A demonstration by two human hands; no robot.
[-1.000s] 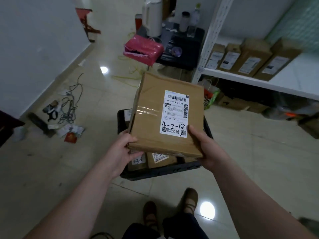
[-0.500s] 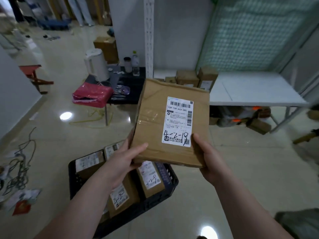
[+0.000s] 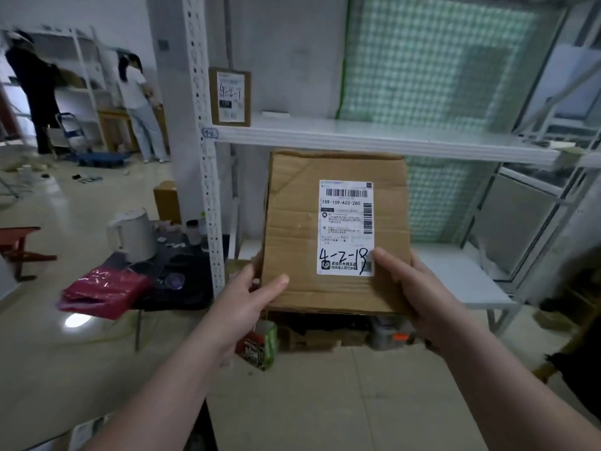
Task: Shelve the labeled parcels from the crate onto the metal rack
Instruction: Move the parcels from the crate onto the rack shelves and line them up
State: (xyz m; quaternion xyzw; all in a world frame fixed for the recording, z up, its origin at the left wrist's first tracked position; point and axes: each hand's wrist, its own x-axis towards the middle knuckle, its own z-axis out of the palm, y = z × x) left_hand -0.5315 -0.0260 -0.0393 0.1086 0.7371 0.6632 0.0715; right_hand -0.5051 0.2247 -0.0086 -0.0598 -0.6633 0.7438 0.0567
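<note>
The view has swung up from the crate to the rack [image 3: 208, 157]. A shelved parcel [image 3: 230, 96] stands at the upper shelf's [image 3: 374, 139] left end. The left hand [image 3: 247, 297] grips the box [image 3: 335, 232] (marked 4-2-18) at one lower corner, the right hand [image 3: 406, 288] at the other, below that shelf's front edge; placing looks next.

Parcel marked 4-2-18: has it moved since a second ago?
Yes. The parcel has risen away from the crate toward the metal rack, its top now just under the upper shelf.

You've got the rack's upper shelf [image 3: 374, 138] ahead: one small labeled box [image 3: 230, 96] stands upright at its left end, just beside the post [image 3: 209, 190]. Lower shelf [image 3: 455, 281] below.
</note>
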